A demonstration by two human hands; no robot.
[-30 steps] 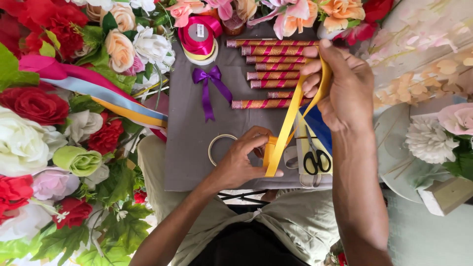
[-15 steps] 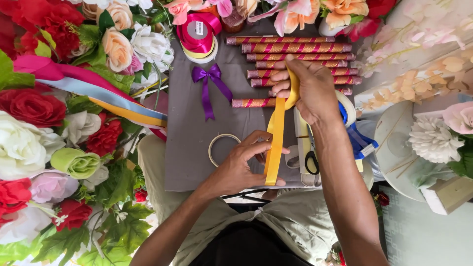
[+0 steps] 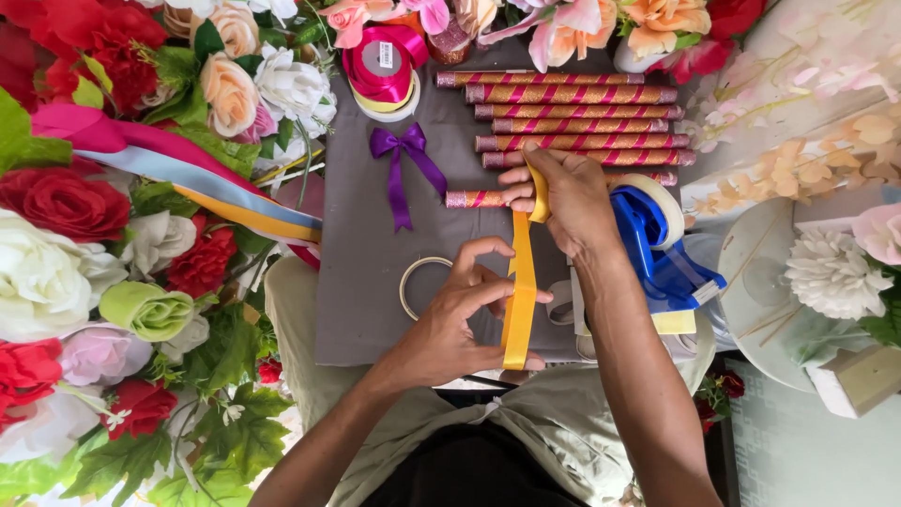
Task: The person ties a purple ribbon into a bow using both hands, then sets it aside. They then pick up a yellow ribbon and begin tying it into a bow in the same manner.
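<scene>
A yellow ribbon point(image 3: 519, 291) is stretched lengthwise over a grey board point(image 3: 366, 282) on my lap. My left hand point(image 3: 460, 314) pinches its near end between thumb and fingers. My right hand point(image 3: 563, 192) grips the far end, folded over the fingers, just above a gold stick wrapped in pink spiral point(image 3: 474, 199). Several more such sticks point(image 3: 572, 113) lie in a row beyond my right hand. A purple ribbon bow point(image 3: 404, 155) rests on the board to the left of them.
A blue tape dispenser point(image 3: 662, 244) sits by my right wrist. A thin ring of tape point(image 3: 405, 286) lies left of my left hand. Pink and yellow ribbon spools point(image 3: 383, 70) stand at the back. Artificial flowers point(image 3: 103, 235) and ribbon streamers crowd the left, more flowers on the right.
My right hand has come down from a raised position and now holds the ribbon's far end low over the sticks, so the ribbon lies flatter. The scissors are hidden under my right arm.
</scene>
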